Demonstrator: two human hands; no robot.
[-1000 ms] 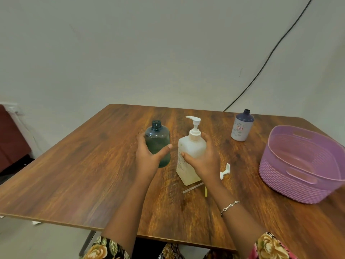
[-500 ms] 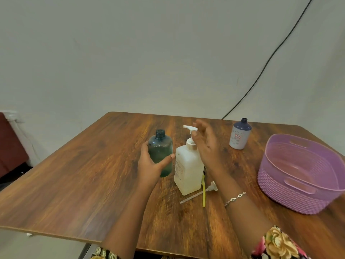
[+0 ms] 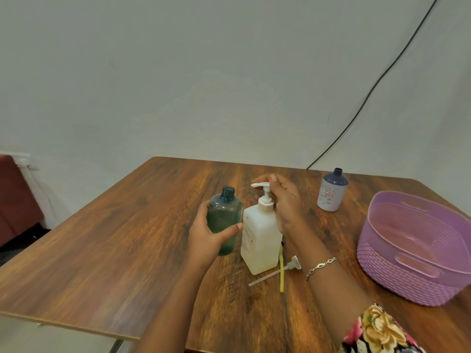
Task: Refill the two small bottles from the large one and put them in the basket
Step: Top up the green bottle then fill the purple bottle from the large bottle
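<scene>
A large white pump bottle (image 3: 260, 238) stands upright mid-table. My right hand (image 3: 285, 202) is at its pump head (image 3: 261, 185), fingers over the top of the nozzle. Just left of it stands an uncapped green translucent small bottle (image 3: 225, 217), and my left hand (image 3: 206, 235) grips its side, thumb across the front. A second small bottle (image 3: 331, 191), white with a dark blue top and no cap, stands apart at the back right. The purple basket (image 3: 397, 273) sits at the right with nothing in it.
A loose white pump top with its dip tube (image 3: 277, 272) and a thin yellow strip (image 3: 281, 271) lie on the wooden table (image 3: 114, 245) right of the large bottle. A black cable (image 3: 382, 80) runs down the wall. A dark red seat (image 3: 15, 197) is at the far left.
My right hand left the large bottle's body and rose to its pump head. My left hand kept hold of the green bottle. The view shifted slightly.
</scene>
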